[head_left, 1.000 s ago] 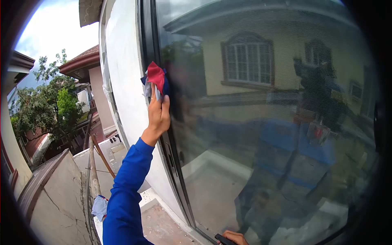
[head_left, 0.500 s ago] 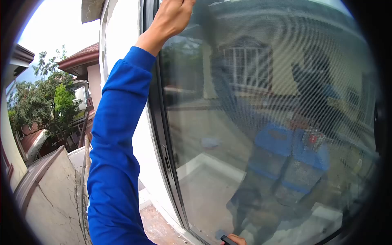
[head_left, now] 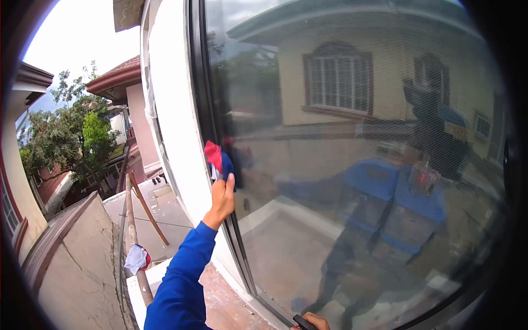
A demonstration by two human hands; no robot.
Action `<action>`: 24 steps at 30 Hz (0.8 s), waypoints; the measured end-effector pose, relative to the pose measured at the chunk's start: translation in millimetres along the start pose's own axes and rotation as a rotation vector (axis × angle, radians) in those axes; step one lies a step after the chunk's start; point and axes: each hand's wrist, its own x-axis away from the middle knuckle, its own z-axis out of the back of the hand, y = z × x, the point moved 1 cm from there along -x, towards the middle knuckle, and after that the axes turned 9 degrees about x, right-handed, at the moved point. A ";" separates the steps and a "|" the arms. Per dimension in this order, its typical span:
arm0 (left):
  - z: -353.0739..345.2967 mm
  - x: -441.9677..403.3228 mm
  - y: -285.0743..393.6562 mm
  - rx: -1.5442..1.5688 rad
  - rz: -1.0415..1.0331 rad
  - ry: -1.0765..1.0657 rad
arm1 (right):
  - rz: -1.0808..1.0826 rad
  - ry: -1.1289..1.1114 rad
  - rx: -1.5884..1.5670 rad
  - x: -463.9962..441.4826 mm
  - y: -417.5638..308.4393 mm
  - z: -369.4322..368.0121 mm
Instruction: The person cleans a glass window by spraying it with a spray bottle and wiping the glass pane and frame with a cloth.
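Note:
My left hand (head_left: 221,201), in a blue sleeve, is closed on a red, blue and white cloth (head_left: 214,157). The cloth lies against the black frame (head_left: 204,93) at the left side of a large glass window (head_left: 297,220). Low at the bottom edge, my right hand (head_left: 318,321) is wrapped around a black bar-like handle (head_left: 303,322). The rest of that black thing is cut off, so its kind does not show. Blue-lidded boxes, a dark figure and a house appear in the glass.
Another white and red cloth (head_left: 137,258) hangs on a wooden pole (head_left: 131,214) at the left. A white wall strip (head_left: 175,110) borders the window. Below lies a reddish ledge (head_left: 223,291); a cracked wall (head_left: 77,258) stands farther left.
My left hand has come down from the top of the window along its left frame, and the cloth in it now shows. My right hand keeps the black handle near the bottom.

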 end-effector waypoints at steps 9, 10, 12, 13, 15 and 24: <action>-19.1 -172.5 124.8 0.631 -0.097 0.173 | 0.027 0.414 0.197 103.0 66.7 25.1; -18.8 -187.1 210.2 0.797 -0.076 -0.027 | 0.004 0.442 0.178 109.8 67.2 27.3; -44.1 -172.6 333.4 0.683 -0.317 -0.227 | -0.046 0.382 0.168 117.0 62.4 34.6; -60.3 -156.7 387.8 0.453 -0.559 -0.263 | -0.068 0.354 0.159 115.4 61.5 32.4; -87.0 -102.0 471.2 0.302 -0.971 -0.325 | -0.176 0.294 0.089 122.5 72.3 25.2; -28.1 -272.3 345.4 0.120 -0.631 0.100 | -0.129 0.398 0.137 148.9 57.7 31.7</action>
